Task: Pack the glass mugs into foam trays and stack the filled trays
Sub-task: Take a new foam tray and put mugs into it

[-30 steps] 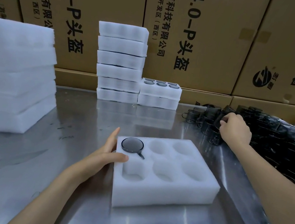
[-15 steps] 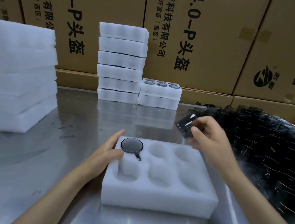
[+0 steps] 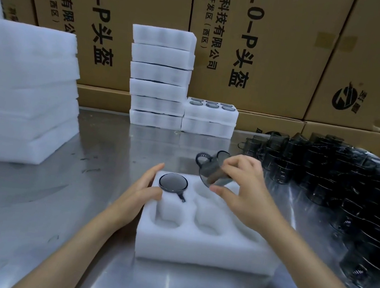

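Right hand (image 3: 243,190) is gripping a mug (image 3: 214,171), tilted, over the tray's (image 3: 205,251) back-middle pocket. Left hand (image 3: 144,186), fingers straight, is bracing the tray's left edge. One mug already seated back-left. Next: level it, lower into the pocket.

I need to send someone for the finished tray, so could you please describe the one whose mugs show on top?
Against the cardboard boxes stands a tall stack of foam trays. A short two-tray stack sits on its right; its top tray is the only stacked one showing dark mug rims.
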{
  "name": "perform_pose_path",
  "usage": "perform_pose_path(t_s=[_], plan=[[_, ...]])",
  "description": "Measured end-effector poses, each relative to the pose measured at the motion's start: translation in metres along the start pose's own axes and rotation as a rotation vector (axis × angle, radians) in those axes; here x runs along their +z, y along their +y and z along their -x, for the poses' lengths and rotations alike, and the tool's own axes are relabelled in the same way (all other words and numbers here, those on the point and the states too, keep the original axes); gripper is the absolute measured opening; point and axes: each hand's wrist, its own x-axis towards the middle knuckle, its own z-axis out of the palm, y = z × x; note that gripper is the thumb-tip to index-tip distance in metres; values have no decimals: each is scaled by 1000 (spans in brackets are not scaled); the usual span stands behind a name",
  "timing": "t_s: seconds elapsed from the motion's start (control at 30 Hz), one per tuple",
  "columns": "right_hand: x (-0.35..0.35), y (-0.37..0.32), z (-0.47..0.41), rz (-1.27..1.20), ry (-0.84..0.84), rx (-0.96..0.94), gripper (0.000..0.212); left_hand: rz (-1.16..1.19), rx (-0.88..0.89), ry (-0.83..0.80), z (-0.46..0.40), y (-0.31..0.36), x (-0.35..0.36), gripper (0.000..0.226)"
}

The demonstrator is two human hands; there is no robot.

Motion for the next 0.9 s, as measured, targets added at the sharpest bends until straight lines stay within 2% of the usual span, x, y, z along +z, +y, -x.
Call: perform_pose_path(t_s=[0.17, 0.33, 0.4, 0.5, 0.6, 0.73, 0.9], plan=[[3, -1, 3, 102, 106, -29, 12, 37, 82, 54, 1, 12, 4, 72], [1, -2, 2, 92, 163, 14, 14, -185, 290, 114, -3, 32, 10, 44], [0, -2, 2, 106, 153, 22, 13, -284, 327, 57, -7, 41, 16, 44], [0, -1, 1, 101, 121, 68, 11, -373, 360, -36, -14, 53, 28, 56], [0, 4, 1, 65, 131, 85, 30, -315, 373, -116, -16, 54, 38, 70], [2, 4, 0, 1, 95, 137, 44, -290, 428, -98, -16, 50, 43, 60], [3, 3, 0, -330, 41, 207, 38, -323, 409, -83, -21, 48, 42, 49]])
